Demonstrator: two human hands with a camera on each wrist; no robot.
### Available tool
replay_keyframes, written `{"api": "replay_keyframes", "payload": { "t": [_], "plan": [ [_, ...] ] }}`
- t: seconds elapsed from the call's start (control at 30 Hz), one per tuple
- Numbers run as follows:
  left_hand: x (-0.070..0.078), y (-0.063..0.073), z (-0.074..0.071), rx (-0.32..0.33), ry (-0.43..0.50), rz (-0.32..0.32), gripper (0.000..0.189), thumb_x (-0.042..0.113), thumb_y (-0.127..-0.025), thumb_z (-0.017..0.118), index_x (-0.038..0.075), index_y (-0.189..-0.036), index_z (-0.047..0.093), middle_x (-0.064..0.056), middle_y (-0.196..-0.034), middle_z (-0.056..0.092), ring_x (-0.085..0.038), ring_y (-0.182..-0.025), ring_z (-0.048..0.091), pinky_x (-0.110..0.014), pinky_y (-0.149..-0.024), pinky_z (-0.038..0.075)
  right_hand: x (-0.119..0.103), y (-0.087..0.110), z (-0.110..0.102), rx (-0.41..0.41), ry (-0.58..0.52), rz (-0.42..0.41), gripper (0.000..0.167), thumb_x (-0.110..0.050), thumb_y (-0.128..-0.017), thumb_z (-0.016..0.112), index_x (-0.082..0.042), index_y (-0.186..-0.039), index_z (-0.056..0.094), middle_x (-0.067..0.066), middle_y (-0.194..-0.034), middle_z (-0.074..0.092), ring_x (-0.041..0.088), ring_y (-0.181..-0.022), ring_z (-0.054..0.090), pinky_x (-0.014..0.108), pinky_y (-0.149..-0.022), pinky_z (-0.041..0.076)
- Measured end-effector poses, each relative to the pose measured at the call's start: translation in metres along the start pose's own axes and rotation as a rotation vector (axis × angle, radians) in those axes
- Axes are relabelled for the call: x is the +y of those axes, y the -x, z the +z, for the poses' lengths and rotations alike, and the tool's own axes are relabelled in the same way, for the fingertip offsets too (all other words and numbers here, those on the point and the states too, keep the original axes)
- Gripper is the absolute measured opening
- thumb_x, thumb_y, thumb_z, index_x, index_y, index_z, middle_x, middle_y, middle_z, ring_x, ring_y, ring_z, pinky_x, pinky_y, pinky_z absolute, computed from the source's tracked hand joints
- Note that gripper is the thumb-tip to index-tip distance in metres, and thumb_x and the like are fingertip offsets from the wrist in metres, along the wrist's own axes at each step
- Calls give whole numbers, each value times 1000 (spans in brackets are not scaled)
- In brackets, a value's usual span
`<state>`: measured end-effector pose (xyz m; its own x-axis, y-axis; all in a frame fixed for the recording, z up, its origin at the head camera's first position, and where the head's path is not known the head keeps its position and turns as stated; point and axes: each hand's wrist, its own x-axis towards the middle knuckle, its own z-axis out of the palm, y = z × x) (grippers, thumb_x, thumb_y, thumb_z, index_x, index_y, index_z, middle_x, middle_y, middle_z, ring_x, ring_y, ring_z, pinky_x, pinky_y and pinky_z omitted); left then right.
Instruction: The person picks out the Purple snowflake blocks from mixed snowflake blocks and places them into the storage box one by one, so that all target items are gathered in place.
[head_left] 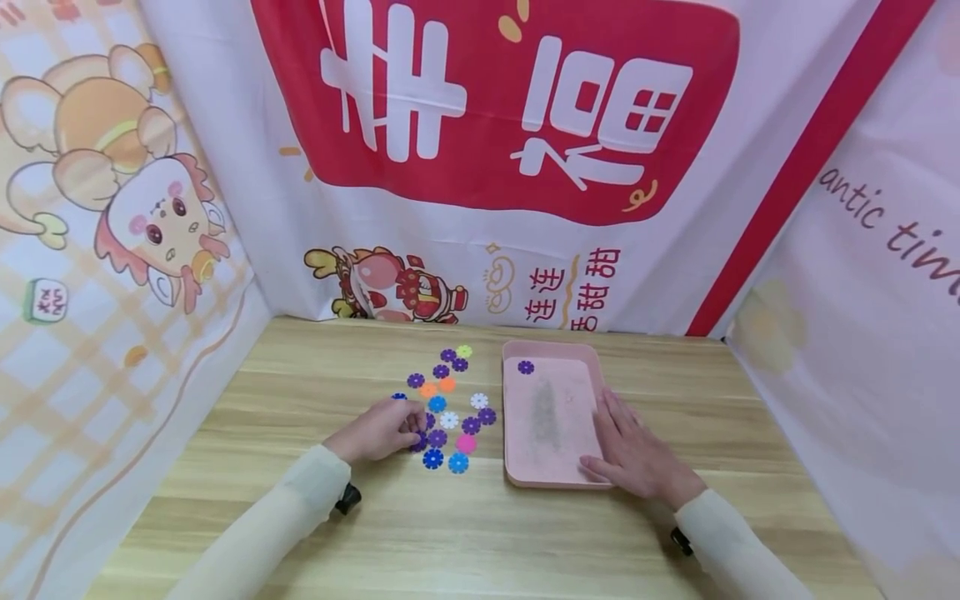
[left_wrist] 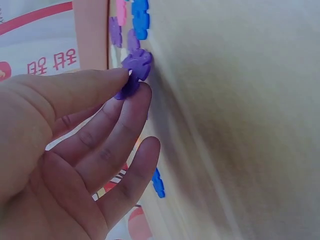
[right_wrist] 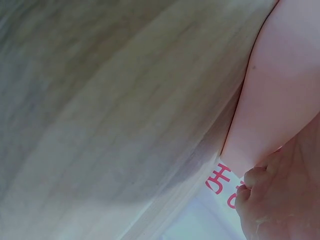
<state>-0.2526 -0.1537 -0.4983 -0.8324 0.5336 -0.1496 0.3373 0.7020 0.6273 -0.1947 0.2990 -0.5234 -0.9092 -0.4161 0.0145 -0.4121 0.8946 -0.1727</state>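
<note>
My left hand (head_left: pixel 382 429) is at the left side of a loose spread of plastic snowflake discs. Its thumb and fingertips pinch a purple snowflake disc (left_wrist: pixel 137 64), seen close up in the left wrist view. Nearby on the table lie a dark blue disc (head_left: pixel 432 458), a light blue disc (head_left: pixel 458 463), a pink disc (head_left: pixel 466 444) and a white disc (head_left: pixel 449 420). My right hand (head_left: pixel 633 450) rests on the right rim of a shallow pink tray (head_left: pixel 512 450). Inside the tray, near its far left corner, is one purple disc (head_left: pixel 526 367).
The wood-grain table (head_left: pixel 465 542) meets a printed cloth (head_left: pixel 480 250) hanging along its back edge. More printed cloth hangs on both sides. Orange discs (head_left: pixel 427 389) and a yellow-green disc (head_left: pixel 464 352) lie farther back among several purple ones.
</note>
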Motion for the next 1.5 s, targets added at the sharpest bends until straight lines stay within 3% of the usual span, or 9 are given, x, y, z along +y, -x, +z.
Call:
{"api": "replay_keyframes", "payload": {
  "t": [0.17, 0.5, 0.9, 1.17, 1.5],
  "plan": [
    [6, -9, -6, -18, 59, 2, 8, 8, -100, 70, 14, -104, 72, 1, -101, 71, -14, -88, 64, -27, -78, 58, 1, 0, -1, -3, -11, 16, 104, -65, -100, 55, 3, -166, 15, 24, -177, 7, 42, -164, 12, 65, -130, 24],
    [37, -39, -23, -65, 10, 44, 6, 10, -101, 69, 16, -103, 71, 3, -100, 72, -12, -90, 67, -31, -85, 61, -1, -1, -2, -11, -7, 20, 105, -67, -99, 56, 1, -167, 14, 21, -178, 6, 41, -165, 11, 64, -130, 24],
    [95, -95, -29, -70, -75, 200, 5, 13, -102, 68, 16, -103, 72, 4, -100, 73, -9, -95, 69, -29, -92, 61, 1, -1, -4, -15, 7, 32, 105, -69, -98, 55, -1, -168, 14, 21, -178, 7, 41, -165, 11, 64, -130, 24],
    [114, -133, -20, -101, -66, 242, 8, 10, -102, 66, 12, -101, 73, 2, -100, 75, -11, -93, 70, -30, -91, 60, 0, 0, -2, -29, 11, 48, 105, -70, -97, 55, -4, -168, 15, 18, -179, 7, 40, -165, 11, 62, -131, 23],
    [119, -167, -2, -105, -56, 142, 9, 6, -101, 67, 9, -102, 75, -4, -103, 76, -16, -91, 67, -29, -86, 57, 2, -1, -1, -33, 5, 54, 105, -70, -98, 53, -3, -168, 15, 18, -179, 6, 40, -166, 10, 63, -131, 23]
  ]
}}
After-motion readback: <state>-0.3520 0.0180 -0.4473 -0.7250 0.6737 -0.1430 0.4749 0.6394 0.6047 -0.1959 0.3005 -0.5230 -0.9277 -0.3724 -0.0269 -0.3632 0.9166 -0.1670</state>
